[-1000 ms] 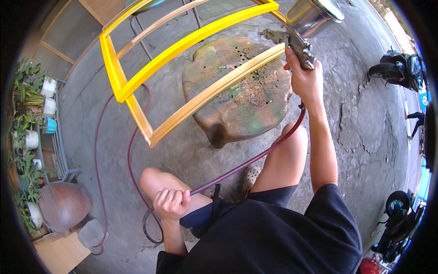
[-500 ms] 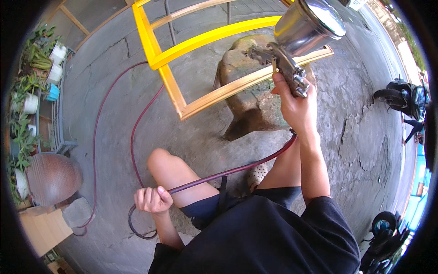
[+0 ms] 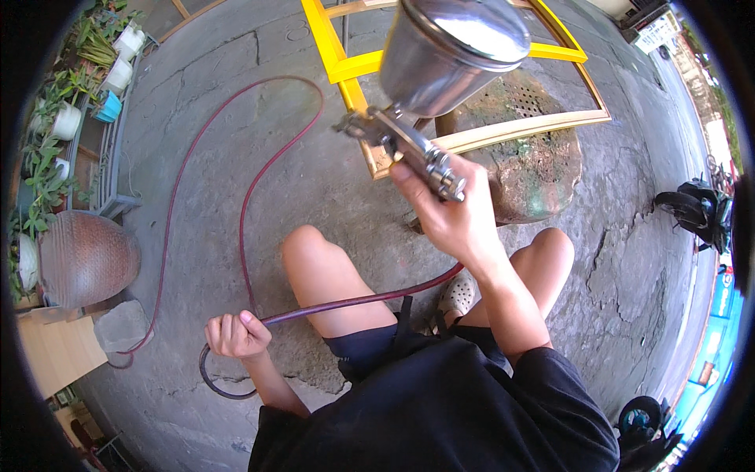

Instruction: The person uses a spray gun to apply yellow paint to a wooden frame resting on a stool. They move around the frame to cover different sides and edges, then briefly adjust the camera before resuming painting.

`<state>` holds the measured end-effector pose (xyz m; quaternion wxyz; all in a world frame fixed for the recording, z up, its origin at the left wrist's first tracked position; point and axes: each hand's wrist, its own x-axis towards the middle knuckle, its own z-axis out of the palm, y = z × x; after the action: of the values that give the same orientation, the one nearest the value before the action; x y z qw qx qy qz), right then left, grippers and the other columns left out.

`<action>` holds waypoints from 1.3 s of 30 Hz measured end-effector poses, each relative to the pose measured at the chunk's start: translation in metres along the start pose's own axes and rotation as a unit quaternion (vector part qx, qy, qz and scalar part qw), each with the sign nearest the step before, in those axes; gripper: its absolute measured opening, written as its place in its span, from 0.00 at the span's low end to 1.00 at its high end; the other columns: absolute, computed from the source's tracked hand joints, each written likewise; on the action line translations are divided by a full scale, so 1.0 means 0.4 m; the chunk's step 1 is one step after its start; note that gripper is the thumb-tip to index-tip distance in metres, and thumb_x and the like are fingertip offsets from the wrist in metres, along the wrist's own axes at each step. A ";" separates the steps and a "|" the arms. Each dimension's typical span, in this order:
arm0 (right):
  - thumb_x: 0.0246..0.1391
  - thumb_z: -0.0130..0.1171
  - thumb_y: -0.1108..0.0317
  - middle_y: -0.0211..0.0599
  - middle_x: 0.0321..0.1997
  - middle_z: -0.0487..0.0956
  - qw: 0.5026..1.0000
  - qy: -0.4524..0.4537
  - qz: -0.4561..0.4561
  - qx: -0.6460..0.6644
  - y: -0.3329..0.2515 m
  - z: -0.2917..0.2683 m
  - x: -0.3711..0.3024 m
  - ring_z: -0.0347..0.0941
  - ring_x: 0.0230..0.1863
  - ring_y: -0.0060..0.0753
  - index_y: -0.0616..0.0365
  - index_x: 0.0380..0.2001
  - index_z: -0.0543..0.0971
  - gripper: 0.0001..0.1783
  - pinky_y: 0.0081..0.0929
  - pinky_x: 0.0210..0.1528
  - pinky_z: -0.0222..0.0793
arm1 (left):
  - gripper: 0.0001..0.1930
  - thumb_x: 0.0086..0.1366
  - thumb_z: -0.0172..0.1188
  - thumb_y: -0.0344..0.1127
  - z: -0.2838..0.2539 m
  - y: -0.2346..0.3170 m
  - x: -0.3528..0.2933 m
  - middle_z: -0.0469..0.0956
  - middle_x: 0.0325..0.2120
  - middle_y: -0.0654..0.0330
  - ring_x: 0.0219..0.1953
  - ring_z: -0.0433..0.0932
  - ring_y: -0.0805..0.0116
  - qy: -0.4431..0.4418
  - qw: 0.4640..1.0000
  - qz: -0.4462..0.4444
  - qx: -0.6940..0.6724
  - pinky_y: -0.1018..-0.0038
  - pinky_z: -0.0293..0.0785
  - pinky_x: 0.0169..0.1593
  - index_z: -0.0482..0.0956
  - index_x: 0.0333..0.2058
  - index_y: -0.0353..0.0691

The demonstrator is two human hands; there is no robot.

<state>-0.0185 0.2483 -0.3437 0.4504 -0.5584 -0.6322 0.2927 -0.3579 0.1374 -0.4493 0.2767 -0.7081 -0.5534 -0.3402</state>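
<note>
My right hand point(image 3: 454, 211) is closed round the handle of a metal spray gun point(image 3: 421, 157) with a large silver cup point(image 3: 452, 63) on top. The gun's nozzle points left, over the near left corner of a wooden frame point(image 3: 519, 135). Bright yellow paint covers its upper rail and left side, while the nearest rail is mostly bare wood. Under the frame stands a paint-stained stool point(image 3: 539, 185) with small holes in its top. A dark red hose point(image 3: 346, 304) runs from below my right hand to my left hand point(image 3: 237, 335), whose fingers are wrapped round it.
More hose point(image 3: 245, 197) loops over the cracked concrete floor point(image 3: 204, 259). At left are potted plants on a metal rack point(image 3: 118, 157), a round clay pot point(image 3: 90, 258) and a wooden board point(image 3: 63, 350). Motorbikes point(image 3: 696, 212) stand at right. My bent knees flank the near floor.
My right hand has carried the spray gun left across the frame, to its near left corner. My left hand still grips the hose, slightly further left. The view has shifted too.
</note>
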 end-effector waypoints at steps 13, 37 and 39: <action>0.59 0.66 0.64 0.46 0.23 0.79 0.971 0.202 0.057 -0.110 0.041 -0.056 -0.020 0.74 0.23 0.33 0.64 0.34 0.80 0.12 0.31 0.31 0.70 | 0.23 0.63 0.53 0.34 0.050 0.008 0.039 0.58 0.10 0.61 0.15 0.62 0.61 -0.022 0.997 0.039 -0.062 0.65 0.52 0.22 0.57 0.10 0.43; 0.53 0.69 0.69 0.49 0.26 0.75 0.998 0.016 -0.042 0.039 0.011 0.081 -0.041 0.75 0.28 0.56 0.63 0.32 0.76 0.12 0.41 0.32 0.70 | 0.22 0.65 0.52 0.33 -0.028 -0.065 0.078 0.59 0.11 0.57 0.17 0.62 0.56 -0.006 0.999 0.040 0.027 0.62 0.52 0.24 0.60 0.11 0.38; 0.53 0.69 0.69 0.49 0.26 0.75 0.997 0.053 -0.044 -0.035 0.015 0.069 -0.030 0.75 0.28 0.56 0.63 0.31 0.75 0.12 0.41 0.32 0.70 | 0.22 0.65 0.52 0.33 -0.023 -0.050 0.081 0.59 0.11 0.58 0.17 0.62 0.58 -0.006 0.999 0.049 0.024 0.63 0.52 0.23 0.59 0.11 0.40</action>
<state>-0.0409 0.2416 -0.3634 0.4762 -0.5601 -0.6410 0.2204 -0.3740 0.1544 -0.4177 0.3071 -0.7290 -0.5280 -0.3088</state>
